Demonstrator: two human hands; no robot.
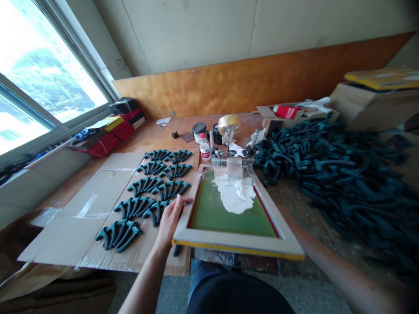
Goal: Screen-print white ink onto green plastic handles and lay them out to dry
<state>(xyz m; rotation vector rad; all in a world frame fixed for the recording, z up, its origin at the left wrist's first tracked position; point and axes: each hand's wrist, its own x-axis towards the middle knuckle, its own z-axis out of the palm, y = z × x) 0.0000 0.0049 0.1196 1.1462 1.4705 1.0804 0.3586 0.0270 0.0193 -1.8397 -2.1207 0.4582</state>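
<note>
A screen-printing frame [183, 222] with a pale border and green mesh [216, 222] is before me, its near edge raised. White ink [235, 198] lies in a thick patch on the mesh, below a metal plate [234, 169] at the hinge clamp [231, 160]. My left hand [170, 214] grips the frame's left side, fingers against the border. Dark green curved plastic parts [156, 211] lie just beside it. My right forearm [327, 257] reaches toward the frame's right side; the right hand [282, 211] is mostly hidden behind the border and blurred, so its hold does not show.
Rows of green parts [131, 207] lie on cardboard [94, 192] at left. A large heap of similar parts [327, 170] covers the right side. Behind the frame stand a red-capped bottle [204, 148], a jar [199, 131] and a tape roll [228, 124]. Boxes [366, 104] stand far right.
</note>
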